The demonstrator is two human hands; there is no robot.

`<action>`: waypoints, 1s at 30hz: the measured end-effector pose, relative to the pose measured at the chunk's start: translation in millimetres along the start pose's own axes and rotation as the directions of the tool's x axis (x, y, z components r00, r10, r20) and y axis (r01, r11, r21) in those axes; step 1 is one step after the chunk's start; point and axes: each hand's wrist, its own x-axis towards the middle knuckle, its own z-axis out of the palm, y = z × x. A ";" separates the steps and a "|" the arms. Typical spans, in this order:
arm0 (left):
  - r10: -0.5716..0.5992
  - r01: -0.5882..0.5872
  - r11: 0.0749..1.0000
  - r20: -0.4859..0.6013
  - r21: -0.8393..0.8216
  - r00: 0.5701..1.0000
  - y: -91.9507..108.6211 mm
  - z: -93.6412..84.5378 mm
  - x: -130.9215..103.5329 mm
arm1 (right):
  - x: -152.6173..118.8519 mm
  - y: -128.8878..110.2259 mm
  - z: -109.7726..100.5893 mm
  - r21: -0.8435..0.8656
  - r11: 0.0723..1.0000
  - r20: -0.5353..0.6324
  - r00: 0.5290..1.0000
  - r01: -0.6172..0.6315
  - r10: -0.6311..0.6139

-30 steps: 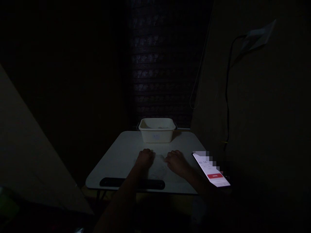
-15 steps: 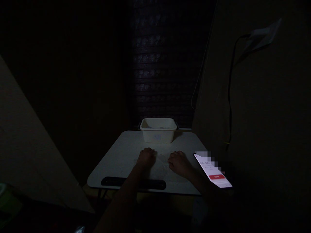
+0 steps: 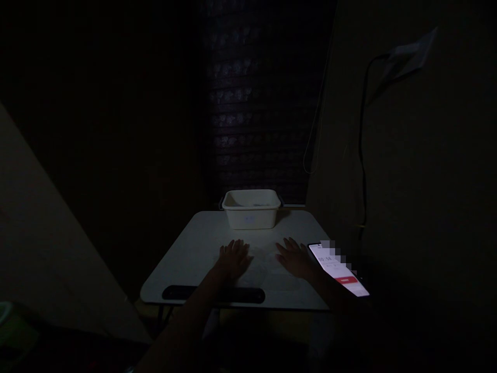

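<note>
In dim light, my left hand (image 3: 234,260) lies palm down with its fingers spread over a pale, see-through sheet (image 3: 264,267), perhaps thin plastic, on the white table (image 3: 182,254). To the right, my right hand (image 3: 295,260) rests flat in the same way near the sheet's other side, fingers apart. Neither hand grips anything. The sheet's outline is faint, so its exact shape cannot be made out. Beyond the hands, a white plastic tub (image 3: 251,216) with dark handles stands at the table's far edge; its contents are mostly hidden.
A lit phone (image 3: 337,267) showing a timer lies by the table's right edge, close to my right forearm. A black slot (image 3: 243,295) runs along the table's front. On the right wall hangs a dark cable (image 3: 361,145). A dark blind covers the back.
Both hands have gone from curled fingers to spread, flat ones. My right hand has shifted slightly right. The view has moved a little.
</note>
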 end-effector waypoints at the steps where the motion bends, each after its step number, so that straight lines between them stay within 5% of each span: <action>1: -0.015 0.015 1.000 0.005 -0.003 1.000 0.4 0.0 0.9 | -0.1 1.0 1.4 0.003 1.000 0.011 1.000 -0.013 0.013; 12: 0.018 -0.017 1.000 0.005 -0.025 1.000 10.8 6.4 4.6 | 7.2 -3.6 2.6 0.033 0.996 0.092 0.993 -0.078 0.075; 30: 0.122 -0.122 0.992 -0.006 -0.044 0.993 1.6 -10.4 -10.1 | 6.2 -6.9 -6.3 0.013 1.000 -0.009 1.000 0.017 -0.017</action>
